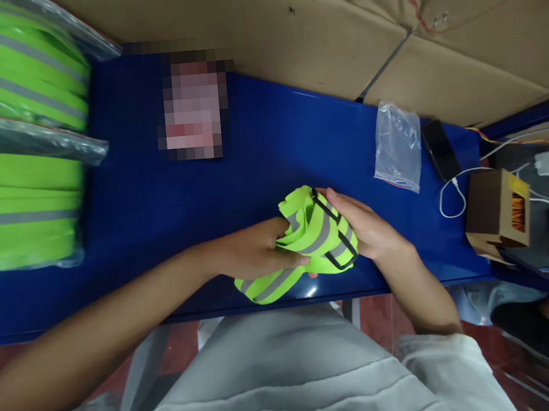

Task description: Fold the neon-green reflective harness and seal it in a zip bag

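A bundle of neon yellow-green reflective strap (322,233) with grey stripes and black plastic buckles is held just above the front part of the blue table. My left hand (259,248) grips its left side, thumb and fingers closed around the folded layers. On the other side, my right hand (364,224) wraps around the buckle end, its fingertips partly hidden behind the bundle. A loose loop of the strap hangs out below my left hand.
Stacks of neon green striped material (23,212) in clear bags lie at the left. A clear zip bag (397,148), a black phone-like object (441,151) and a brown box (496,210) with white cables sit at the right. Cardboard (337,36) lines the back of the blue table (152,215).
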`<state>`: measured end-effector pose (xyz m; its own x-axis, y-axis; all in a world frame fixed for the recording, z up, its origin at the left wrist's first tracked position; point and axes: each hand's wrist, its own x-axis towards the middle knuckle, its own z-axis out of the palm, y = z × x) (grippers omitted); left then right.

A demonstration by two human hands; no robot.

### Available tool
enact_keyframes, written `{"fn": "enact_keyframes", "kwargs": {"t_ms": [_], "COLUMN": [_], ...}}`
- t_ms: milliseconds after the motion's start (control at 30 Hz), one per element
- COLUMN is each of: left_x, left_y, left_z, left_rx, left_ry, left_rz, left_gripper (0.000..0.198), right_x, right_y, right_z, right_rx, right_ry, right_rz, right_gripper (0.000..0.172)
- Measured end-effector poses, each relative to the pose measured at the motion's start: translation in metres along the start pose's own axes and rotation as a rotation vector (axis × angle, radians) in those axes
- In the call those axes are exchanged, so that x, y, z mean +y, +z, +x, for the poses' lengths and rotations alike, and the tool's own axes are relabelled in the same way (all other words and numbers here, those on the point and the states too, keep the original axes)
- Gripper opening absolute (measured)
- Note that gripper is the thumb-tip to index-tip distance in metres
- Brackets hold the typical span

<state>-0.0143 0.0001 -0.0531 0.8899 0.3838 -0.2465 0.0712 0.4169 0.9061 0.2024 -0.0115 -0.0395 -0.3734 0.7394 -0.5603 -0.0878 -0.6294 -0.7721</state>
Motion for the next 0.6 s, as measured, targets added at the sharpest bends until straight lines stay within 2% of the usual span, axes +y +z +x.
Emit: {"fn": "enact_keyframes", "kwargs": {"t_ms": [67, 200, 267, 333, 367, 433, 500, 533, 600], "left_x": [0.005, 0.013, 0.014, 0.015, 0.016, 0.018, 0.022, 0.024, 0.026], "left_y": [-0.003, -0.010, -0.011, -0.011, -0.011, -0.010, -0.007, -0.006, -0.003], "left_z": [-0.001, -0.002, -0.002, -0.005, -0.007, -0.012, -0.018, -0.020, -0.021], "left_rx": [0.002, 0.075, 0.091, 0.138, 0.192, 0.326, 0.431, 0.468, 0.536], "left_ry": [-0.030, -0.147, -0.175, -0.180, -0.172, -0.113, 0.024, 0.112, 0.257], "left_rz": [0.045, 0.123, 0.163, 0.245, 0.298, 0.398, 0.433, 0.422, 0.378], "left_gripper": [0.019, 0.018, 0.020, 0.034, 0.048, 0.084, 0.114, 0.118, 0.105], "right_x": [-0.001, -0.006, -0.008, -0.008, -0.007, -0.006, -0.005, -0.005, -0.003], "right_y": [-0.002, -0.008, -0.008, -0.006, -0.004, -0.002, -0.001, 0.001, 0.004], "right_z": [-0.001, -0.005, -0.007, -0.009, -0.010, -0.012, -0.014, -0.014, -0.015], "right_rx": [0.069, 0.358, 0.415, 0.436, 0.447, 0.466, 0.474, 0.468, 0.423], "right_ry": [-0.107, -0.480, -0.578, -0.650, -0.684, -0.728, -0.739, -0.732, -0.706], "right_rz": [-0.060, -0.285, -0.394, -0.475, -0.508, -0.569, -0.631, -0.661, -0.717], "right_gripper": [0.048, 0.033, 0.030, 0.028, 0.028, 0.030, 0.033, 0.034, 0.036]}}
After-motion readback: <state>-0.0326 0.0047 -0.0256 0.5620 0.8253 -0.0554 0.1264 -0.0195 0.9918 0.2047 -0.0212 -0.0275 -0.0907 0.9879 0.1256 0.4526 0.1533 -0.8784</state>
